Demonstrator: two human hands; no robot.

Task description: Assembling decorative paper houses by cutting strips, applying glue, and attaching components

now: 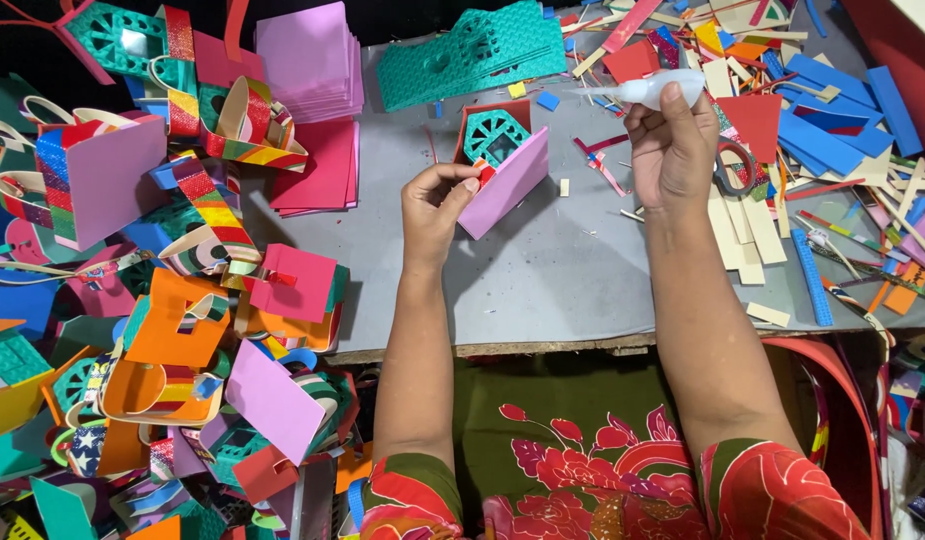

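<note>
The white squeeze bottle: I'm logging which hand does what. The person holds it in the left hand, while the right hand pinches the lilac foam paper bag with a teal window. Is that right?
Not quite: the hands are swapped. The head view shows the white squeeze bottle in the right hand, while the left hand pinches the lilac foam paper bag with a teal window over the grey table.

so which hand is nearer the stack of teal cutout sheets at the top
Right. The right hand, holding a white glue bottle, is just right of the teal stack. The left hand is lower, holding the pink box piece.
</note>
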